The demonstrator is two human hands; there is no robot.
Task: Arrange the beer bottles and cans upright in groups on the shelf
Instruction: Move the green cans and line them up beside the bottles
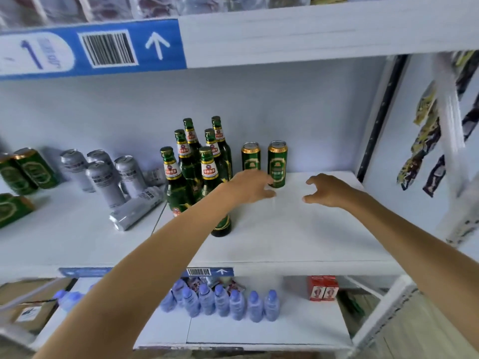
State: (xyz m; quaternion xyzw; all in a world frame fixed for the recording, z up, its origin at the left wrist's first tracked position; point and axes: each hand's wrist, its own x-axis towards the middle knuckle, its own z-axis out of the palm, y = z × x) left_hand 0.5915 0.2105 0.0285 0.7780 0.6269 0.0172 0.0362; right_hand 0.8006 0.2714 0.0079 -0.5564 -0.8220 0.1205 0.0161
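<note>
Left hand (250, 186) empty, fingers spread, beside green can (277, 164); right hand (328, 190) empty, curled.

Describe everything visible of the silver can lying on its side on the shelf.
The silver can is a tall metal-looking can with a grey band of small print. It lies on its side on the white shelf, one end toward the camera, in front of upright silver cans and left of the green bottles. Neither hand touches it.

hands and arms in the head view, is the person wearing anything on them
Nothing shows. The left hand and right hand are bare: no gloves, rings, watch or wristbands visible. Both forearms are uncovered right down to the picture's bottom edge, so no sleeve shows. No markings or cables can be seen on either arm.
</note>
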